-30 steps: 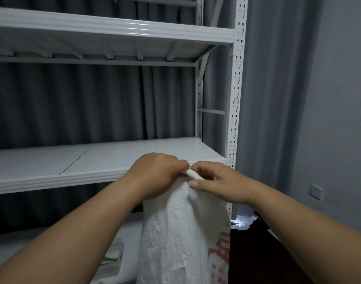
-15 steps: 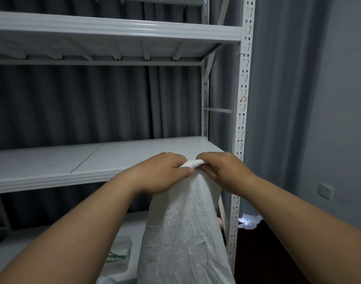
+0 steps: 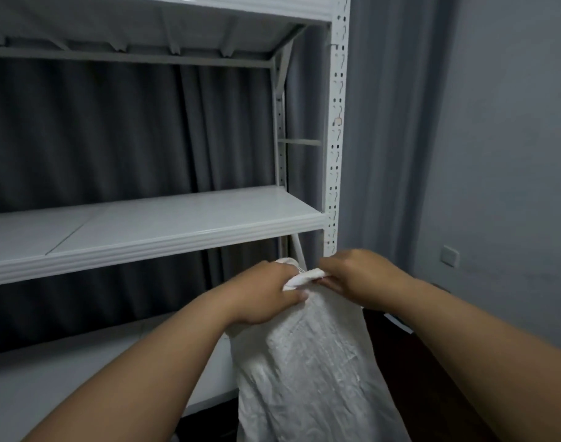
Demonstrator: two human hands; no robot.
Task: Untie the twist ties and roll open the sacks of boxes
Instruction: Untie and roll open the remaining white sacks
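on the far left stands the white metal shelving rack point(image 3: 164, 231) with dark grey pleated curtains point(image 3: 113, 132) hanging behind it. its middle shelf sits higher in view than it did a second ago, so the person's head has tipped down and the hands now work below the shelf edge rather than in front of it.

moving right, the left hand point(image 3: 266, 291) curls its fingers round the bunched neck of the white woven plastic sack point(image 3: 307, 355), its grip closed on the gathered cloth just under the top. the sack stands upright in front of the rack's perforated right post point(image 3: 334, 129), its body hanging crumpled between the two forearms.

next, the right hand point(image 3: 355, 275) pinches the twisted tip of the neck, touching the left hand's fingers. a second ago the two hands sat level on the bunch; now the tip lies pulled sideways between them like a short white roll, with a few thin strands sticking up beside it. whether those strands are the twist tie i cannot tell.

to my eye that means the tie is being worked loose but the mouth is not yet open, and no boxes show. the rolling-down step looks yet to come.

far right, a pale grey wall point(image 3: 511, 154) carries a white wall switch point(image 3: 449, 255).
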